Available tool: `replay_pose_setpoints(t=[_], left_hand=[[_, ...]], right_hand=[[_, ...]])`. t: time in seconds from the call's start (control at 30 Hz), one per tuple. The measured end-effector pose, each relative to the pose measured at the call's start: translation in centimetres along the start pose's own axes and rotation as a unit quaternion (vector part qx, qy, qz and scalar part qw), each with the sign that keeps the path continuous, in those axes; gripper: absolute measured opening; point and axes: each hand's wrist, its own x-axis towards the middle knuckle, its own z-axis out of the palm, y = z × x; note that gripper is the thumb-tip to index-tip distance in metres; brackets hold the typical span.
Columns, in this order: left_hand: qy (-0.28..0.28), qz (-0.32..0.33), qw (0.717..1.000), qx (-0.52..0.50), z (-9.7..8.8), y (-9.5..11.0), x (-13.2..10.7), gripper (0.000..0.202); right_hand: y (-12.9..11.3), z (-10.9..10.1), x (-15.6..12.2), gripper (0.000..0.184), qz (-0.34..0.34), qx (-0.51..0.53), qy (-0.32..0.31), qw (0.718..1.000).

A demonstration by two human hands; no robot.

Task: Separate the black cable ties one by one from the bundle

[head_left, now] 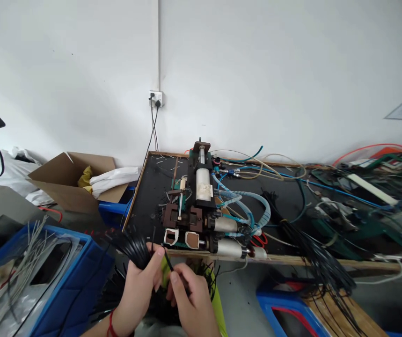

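Observation:
My left hand [141,285] is closed round a bundle of black cable ties [132,247] that fans out up and to the left. My right hand [190,295] sits just beside it, thumb and fingers pinched on a single black tie [168,262] drawn from the bundle. Both hands hover at the near edge of the black-topped workbench [151,187], right in front of a small pneumatic machine [197,206] with white cylinders and blue hoses. A red string circles my left wrist.
A second bundle of black ties [313,248] lies across the bench edge at right. Blue crates [63,281] with grey strips stand at left, another blue crate [285,309] at lower right. A cardboard box [74,180] sits behind. Cables clutter the bench's right side [362,201].

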Motion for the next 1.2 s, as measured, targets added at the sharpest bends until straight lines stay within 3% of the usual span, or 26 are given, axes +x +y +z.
replay_pose_setpoints(t=[0.07, 0.13, 0.23, 0.3, 0.4, 0.83, 1.2], left_hand=[[0.021, 0.011, 0.999, -0.042, 0.2, 0.5, 0.1, 0.035], [0.024, 0.01, 0.998, -0.061, 0.4, 0.9, 0.0, 0.038], [0.029, 0.009, 0.997, -0.072, 0.5, 1.2, -0.2, 0.043], [0.031, 0.008, 0.997, -0.077, 0.5, 1.2, -0.3, 0.041], [0.017, 0.005, 0.996, -0.082, 0.2, 1.2, -0.4, 0.037], [0.022, -0.004, 0.996, -0.09, -0.5, 0.9, -0.2, 0.034], [0.04, -0.004, 0.995, -0.09, -0.2, 1.1, -0.2, 0.031]], right_hand=[[0.8, 0.1, 0.0, 0.045, 0.017, 0.066, -0.013, 0.998], [1.8, 0.8, 0.4, 0.047, 0.025, 0.198, 0.032, 0.979], [2.6, 2.4, 1.6, 0.043, 0.037, 0.419, 0.104, 0.901], [2.5, 3.3, 2.4, 0.037, 0.056, 0.501, 0.101, 0.858], [2.2, 3.9, 3.2, 0.03, 0.091, 0.54, 0.09, 0.832], [2.3, 4.0, 3.7, 0.034, 0.128, 0.58, 0.057, 0.802], [2.4, 3.8, 3.6, 0.035, 0.127, 0.571, 0.055, 0.809]])
